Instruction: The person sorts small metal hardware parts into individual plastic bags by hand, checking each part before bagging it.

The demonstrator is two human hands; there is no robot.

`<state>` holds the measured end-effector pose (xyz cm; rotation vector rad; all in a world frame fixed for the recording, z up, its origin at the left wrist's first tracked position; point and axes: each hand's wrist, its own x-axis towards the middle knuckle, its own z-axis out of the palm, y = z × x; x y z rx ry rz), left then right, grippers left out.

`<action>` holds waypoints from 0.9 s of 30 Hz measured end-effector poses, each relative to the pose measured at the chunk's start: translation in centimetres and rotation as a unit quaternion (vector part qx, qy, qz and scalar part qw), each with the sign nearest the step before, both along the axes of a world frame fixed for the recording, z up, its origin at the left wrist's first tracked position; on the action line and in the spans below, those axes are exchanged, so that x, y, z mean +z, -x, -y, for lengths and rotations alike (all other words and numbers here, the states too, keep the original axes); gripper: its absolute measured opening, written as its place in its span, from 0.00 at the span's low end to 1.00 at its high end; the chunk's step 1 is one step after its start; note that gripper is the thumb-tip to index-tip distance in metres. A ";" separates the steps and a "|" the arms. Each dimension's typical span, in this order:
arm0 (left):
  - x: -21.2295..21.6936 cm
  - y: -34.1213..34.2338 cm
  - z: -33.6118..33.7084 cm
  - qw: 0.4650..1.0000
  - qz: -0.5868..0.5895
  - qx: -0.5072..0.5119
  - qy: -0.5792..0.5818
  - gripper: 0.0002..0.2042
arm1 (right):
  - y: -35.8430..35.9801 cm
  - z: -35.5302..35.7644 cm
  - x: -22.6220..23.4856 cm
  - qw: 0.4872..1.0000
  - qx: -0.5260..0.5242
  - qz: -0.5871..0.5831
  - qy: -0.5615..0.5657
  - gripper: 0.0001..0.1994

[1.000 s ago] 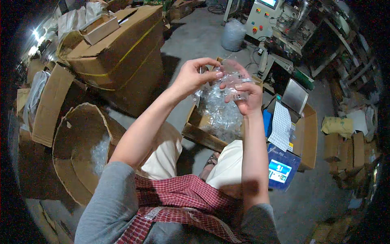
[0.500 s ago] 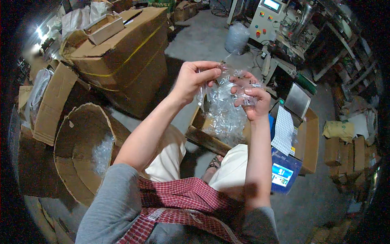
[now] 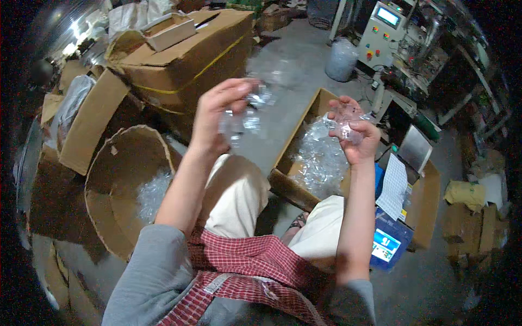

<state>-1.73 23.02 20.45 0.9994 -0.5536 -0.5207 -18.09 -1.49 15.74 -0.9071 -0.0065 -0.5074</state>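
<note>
Clear plastic piece (image 3: 251, 111) hangs in your left hand (image 3: 220, 117), fingers pinched shut at its top, long axis dropping downward; your right hand (image 3: 353, 136), well apart, fingers curled round a second clear piece (image 3: 344, 127) above the open carton (image 3: 304, 163).

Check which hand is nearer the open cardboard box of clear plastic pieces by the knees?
Right. The right hand hangs just above the open cardboard box, over its far end. The left hand is off to the box's left, past its rim.
</note>
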 end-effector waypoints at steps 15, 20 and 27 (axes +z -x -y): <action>1.9 3.5 -18.7 0.945 0.086 0.313 0.025 0.14 | -0.4 1.0 -3.2 0.999 -0.018 -0.025 -0.007 0.34; 1.9 4.0 -19.8 0.909 0.153 0.388 0.032 0.15 | -0.7 1.4 -3.6 0.997 -0.052 -0.044 -0.022 0.35; 2.2 3.9 -21.6 0.902 0.153 0.403 0.031 0.14 | -1.5 1.5 -4.2 0.995 -0.053 -0.076 -0.017 0.34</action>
